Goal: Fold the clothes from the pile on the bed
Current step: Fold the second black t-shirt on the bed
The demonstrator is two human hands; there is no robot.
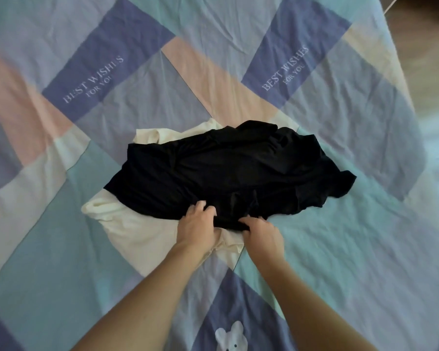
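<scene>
A crumpled black garment [228, 168] lies in the middle of the bed on top of a cream-white garment [137, 229], which sticks out at the near left and behind. My left hand [197, 224] grips the black garment's near edge, fingers curled into the cloth. My right hand [261, 231] pinches the same edge a little to the right. Both hands sit close together at the near side of the pile.
The bed is covered by a patchwork sheet [340, 224] in blue, teal, pink and cream blocks with printed words. A wooden floor [421, 46] shows past the bed's right edge at the top right. A white bear print [231, 338] is near me.
</scene>
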